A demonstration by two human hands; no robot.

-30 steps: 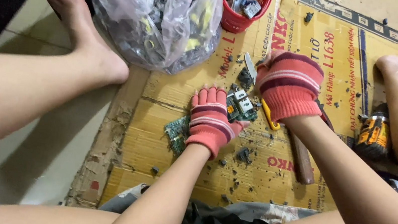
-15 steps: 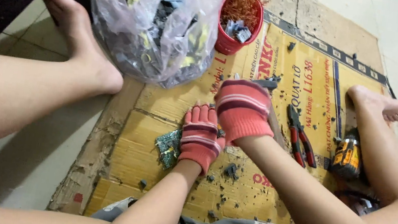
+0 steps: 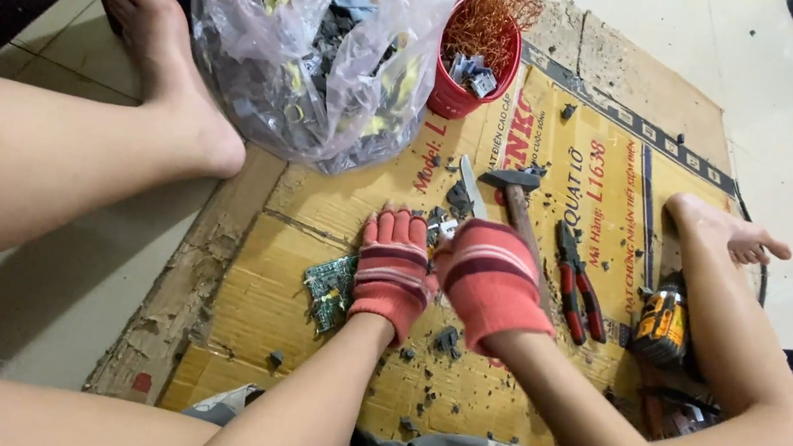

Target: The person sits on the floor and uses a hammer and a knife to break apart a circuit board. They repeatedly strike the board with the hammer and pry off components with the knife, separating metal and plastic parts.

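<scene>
The left hand point(image 3: 394, 271) wears a red and pink striped glove and lies flat, palm down, with its fingers close together, pressing on a green circuit board point(image 3: 332, 291) that pokes out from under the hand's left side. The right hand point(image 3: 489, 277) wears the same kind of glove and sits just to the right of the left hand, almost touching it. Its fingers are curled and pressed together, and I cannot tell what they hold, because the glove hides the tips. Between the two hands, just past the fingers, are some small broken parts point(image 3: 440, 226). Little dark bits point(image 3: 448, 340) lie on the cardboard sheet point(image 3: 246, 295) near the wrists. Just behind the right hand lies a hammer point(image 3: 517, 200) with a wooden handle; the handle runs down under the hand, but I cannot tell if the hand grips it. A grey blade point(image 3: 470, 188) lies to the left of the hammer head. To the right of the right hand lie red-handled pliers point(image 3: 578, 288), and further right is an orange and black tool point(image 3: 661, 324) by the person's leg. Far past the hands stands a red cup point(image 3: 458, 94) full of copper wire point(image 3: 493, 13). To the left of the cup sits a big clear plastic bag point(image 3: 307, 51) stuffed with scrap, and a bare foot point(image 3: 169, 64) rests beside it.
</scene>
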